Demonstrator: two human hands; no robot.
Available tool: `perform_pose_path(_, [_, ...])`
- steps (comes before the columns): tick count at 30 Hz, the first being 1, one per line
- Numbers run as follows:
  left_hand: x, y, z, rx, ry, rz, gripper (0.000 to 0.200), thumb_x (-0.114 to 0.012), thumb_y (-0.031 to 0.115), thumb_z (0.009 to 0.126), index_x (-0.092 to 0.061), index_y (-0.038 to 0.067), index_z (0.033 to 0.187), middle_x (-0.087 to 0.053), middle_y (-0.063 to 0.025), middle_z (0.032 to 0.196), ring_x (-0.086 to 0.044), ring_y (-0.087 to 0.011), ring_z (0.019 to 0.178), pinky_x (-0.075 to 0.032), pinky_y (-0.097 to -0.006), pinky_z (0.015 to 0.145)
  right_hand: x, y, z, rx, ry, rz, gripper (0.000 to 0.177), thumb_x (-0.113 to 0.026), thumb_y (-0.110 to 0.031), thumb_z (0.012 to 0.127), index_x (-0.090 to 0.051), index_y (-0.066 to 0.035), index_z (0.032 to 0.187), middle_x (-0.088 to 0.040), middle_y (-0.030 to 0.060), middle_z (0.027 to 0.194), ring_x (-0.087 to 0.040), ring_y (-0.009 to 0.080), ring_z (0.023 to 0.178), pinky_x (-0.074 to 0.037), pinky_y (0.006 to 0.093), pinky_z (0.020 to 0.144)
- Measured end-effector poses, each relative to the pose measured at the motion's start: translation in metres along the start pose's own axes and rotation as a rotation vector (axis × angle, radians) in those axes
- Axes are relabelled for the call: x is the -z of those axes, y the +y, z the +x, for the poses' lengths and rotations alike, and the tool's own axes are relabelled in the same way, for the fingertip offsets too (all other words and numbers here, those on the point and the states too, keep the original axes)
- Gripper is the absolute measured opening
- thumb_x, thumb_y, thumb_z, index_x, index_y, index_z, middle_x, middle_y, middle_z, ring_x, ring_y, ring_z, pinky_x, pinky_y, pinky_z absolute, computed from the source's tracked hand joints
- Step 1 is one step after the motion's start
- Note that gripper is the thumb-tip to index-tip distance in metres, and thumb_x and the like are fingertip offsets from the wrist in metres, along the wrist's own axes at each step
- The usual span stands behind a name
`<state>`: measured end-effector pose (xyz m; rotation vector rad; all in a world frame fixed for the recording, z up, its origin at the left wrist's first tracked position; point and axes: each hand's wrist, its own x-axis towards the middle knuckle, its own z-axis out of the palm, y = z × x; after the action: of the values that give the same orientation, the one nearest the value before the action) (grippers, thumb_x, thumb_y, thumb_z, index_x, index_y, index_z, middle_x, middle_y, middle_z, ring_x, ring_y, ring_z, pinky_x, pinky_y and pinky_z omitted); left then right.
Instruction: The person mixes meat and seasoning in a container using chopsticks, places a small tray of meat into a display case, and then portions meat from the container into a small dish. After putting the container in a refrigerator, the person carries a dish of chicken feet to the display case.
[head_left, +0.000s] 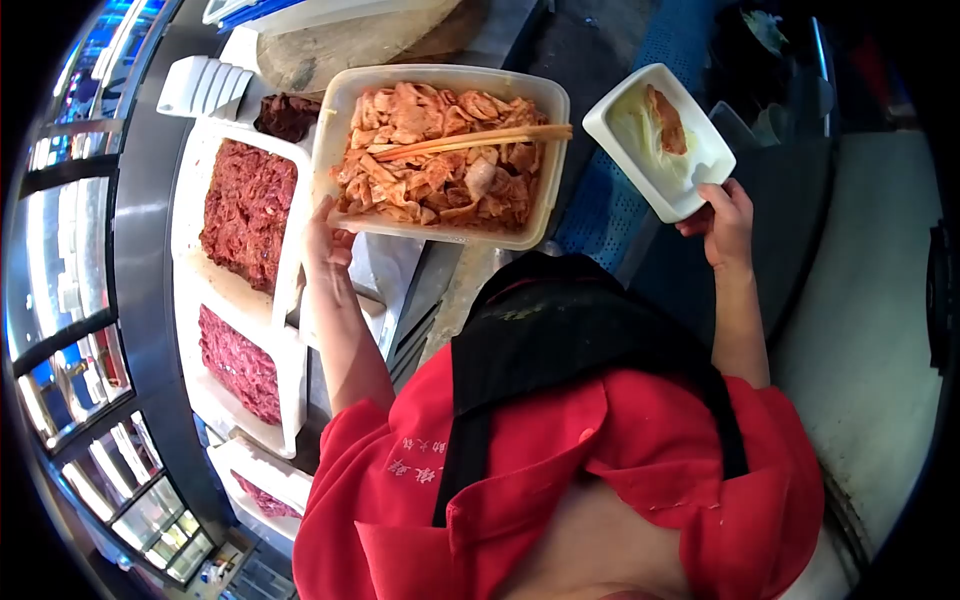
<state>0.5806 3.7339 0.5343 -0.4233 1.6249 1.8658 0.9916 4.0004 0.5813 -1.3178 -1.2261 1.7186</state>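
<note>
My left hand [328,242] grips the near left corner of a translucent plastic tub [440,232]. Sliced, reddish marinated meat [440,160] fills this tub, and a pair of wooden chopsticks [490,138] lies across the meat with its ends over the right rim. Off to the right, my right hand [728,222] is closed on the lower corner of a white rectangular dish [620,132]. The dish is tilted, and inside it are a piece of reddish meat [665,118] and pale green leaf [645,135].
White trays of raw red meat [248,215] stand in a row along the left side. Stacked white dishes [205,88] and a round wooden board [340,45] lie behind the tub. A blue perforated basket [600,215] sits between tub and dish.
</note>
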Motion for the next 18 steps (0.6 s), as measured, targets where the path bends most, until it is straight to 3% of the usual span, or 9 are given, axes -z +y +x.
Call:
perform_pose_path(1, [0.007,0.001,0.002,-0.010,0.016,-0.017,0.036,-0.057,0.020,0.086,-0.047,-0.002,0.112,-0.061,-0.0138,0.091,-0.064,-0.0203,0.065,-0.055,-0.0252,0.049,-0.004,-0.002,-0.002,0.026,-0.055,0.050,0.027,-0.053,-0.011,0.077,-0.046,0.007,0.096,-0.061,0.0172,0.071,-0.059,0.0213,0.046,-0.049,0.0252,0.039])
perform_pose_path(3, [0.021,0.008,0.009,0.168,-0.232,0.063,0.035,-0.057,0.019,0.086,-0.047,-0.001,0.112,-0.061,-0.0131,0.087,-0.063,-0.0201,0.061,-0.053,-0.0255,0.045,-0.016,-0.010,-0.006,0.053,-0.134,0.096,0.029,-0.052,-0.011,0.077,-0.046,0.007,0.099,-0.061,0.0169,0.072,-0.059,0.0209,0.047,-0.049,0.0248,0.039])
perform_pose_path(4, [0.009,0.005,0.005,0.113,-0.098,0.023,0.031,-0.056,0.018,0.086,-0.049,-0.002,0.109,-0.061,-0.0115,0.082,-0.063,-0.0202,0.060,-0.053,-0.0259,0.044,-0.026,-0.016,-0.009,0.055,-0.218,0.111,0.030,-0.051,-0.012,0.078,-0.046,0.007,0.101,-0.061,0.0166,0.072,-0.060,0.0202,0.047,-0.049,0.0245,0.040])
perform_pose_path(5, [0.013,-0.002,0.011,0.020,-0.144,-0.007,0.027,-0.055,0.016,0.085,-0.051,-0.002,0.105,-0.060,-0.0107,0.079,-0.063,-0.0201,0.059,-0.053,-0.0262,0.044,-0.035,-0.022,-0.014,0.056,-0.302,0.126,0.032,-0.050,-0.012,0.078,-0.046,0.007,0.104,-0.061,0.0162,0.072,-0.060,0.0196,0.048,-0.049,0.0242,0.040])
perform_pose_path(8, [0.007,0.005,-0.008,0.017,-0.086,0.082,0.024,-0.055,0.013,0.084,-0.052,-0.002,0.103,-0.060,-0.0109,0.079,-0.063,-0.0188,0.059,-0.052,-0.0265,0.043,-0.053,-0.036,-0.026,0.051,-0.350,0.080,0.034,-0.051,-0.012,0.077,-0.047,0.007,0.105,-0.061,0.0148,0.074,-0.058,0.0180,0.045,-0.047,0.0240,0.036])
perform_pose_path(12, [0.027,-0.009,-0.009,-0.057,-0.013,0.103,0.024,-0.056,0.015,0.083,-0.051,0.001,0.102,-0.053,-0.0046,0.063,-0.046,-0.0125,0.039,-0.048,-0.0247,0.037,-0.055,-0.040,-0.038,0.059,-0.421,0.081,0.035,-0.052,-0.011,0.075,-0.046,0.008,0.104,-0.060,0.0131,0.073,-0.055,0.0162,0.040,-0.045,0.0229,0.033])
perform_pose_path(13, [0.031,-0.008,-0.015,-0.061,0.036,0.150,0.030,-0.061,0.020,0.081,-0.051,0.002,0.102,-0.051,-0.0045,0.060,-0.042,-0.0111,0.036,-0.040,-0.0221,0.032,-0.053,-0.040,-0.041,0.057,-0.420,0.089,0.034,-0.052,-0.010,0.075,-0.046,0.009,0.103,-0.060,0.0133,0.072,-0.054,0.0159,0.039,-0.044,0.0226,0.032])
perform_pose_path(16, [0.035,-0.008,-0.053,0.047,0.196,0.070,0.040,-0.070,0.031,0.074,-0.055,0.004,0.101,-0.052,-0.0055,0.060,-0.037,-0.0098,0.036,-0.022,-0.0185,0.032,-0.043,-0.038,-0.043,0.066,-0.365,0.121,0.031,-0.051,-0.010,0.076,-0.046,0.008,0.101,-0.060,0.0134,0.070,-0.053,0.0160,0.037,-0.043,0.0225,0.031])
perform_pose_path(18, [0.041,-0.016,-0.051,-0.055,0.225,0.082,0.038,-0.071,0.031,0.073,-0.057,0.005,0.097,-0.052,-0.0048,0.060,-0.037,-0.0098,0.037,-0.023,-0.0194,0.032,-0.036,-0.039,-0.039,0.058,-0.349,0.112,0.030,-0.051,-0.010,0.076,-0.046,0.008,0.100,-0.060,0.0134,0.069,-0.054,0.0161,0.037,-0.043,0.0224,0.031])
